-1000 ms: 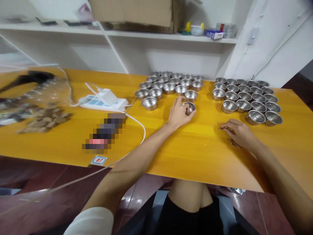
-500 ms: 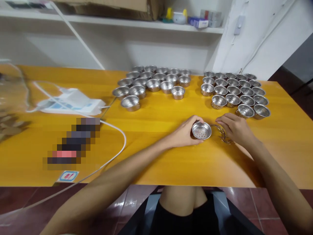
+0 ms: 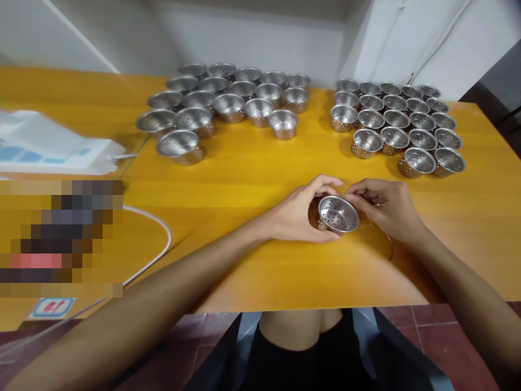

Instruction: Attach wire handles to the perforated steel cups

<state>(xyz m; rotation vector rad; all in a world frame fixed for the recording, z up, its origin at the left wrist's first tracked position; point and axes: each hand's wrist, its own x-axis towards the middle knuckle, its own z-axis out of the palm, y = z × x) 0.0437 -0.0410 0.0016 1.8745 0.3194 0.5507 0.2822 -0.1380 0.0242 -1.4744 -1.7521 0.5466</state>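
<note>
My left hand (image 3: 299, 213) curves round a small perforated metal strainer cup (image 3: 338, 213) on the yellow table, thumb at its near side and fingers at its far side. The cup tilts a little, its holed inside facing me. Right beside its rim, my right hand (image 3: 385, 206) is closed in a pinch on a thin metal wire (image 3: 391, 247). Part of that wire loops out below the hand; the rest is hidden by my fingers. Whether the wire's end touches the cup, I cannot tell.
Rows of similar metal cups (image 3: 260, 111) stand at the back middle, and another group (image 3: 394, 118) stands at the back right. A white power strip (image 3: 93, 157) lies at the left, with a white cable (image 3: 169, 233) curving across the table. A pixelated patch hides something there.
My view has tipped down and come closer. My right hand has brought the wire, seen before as loose coils, up to the cup's rim. My left fingers have loosened somewhat round the cup.
</note>
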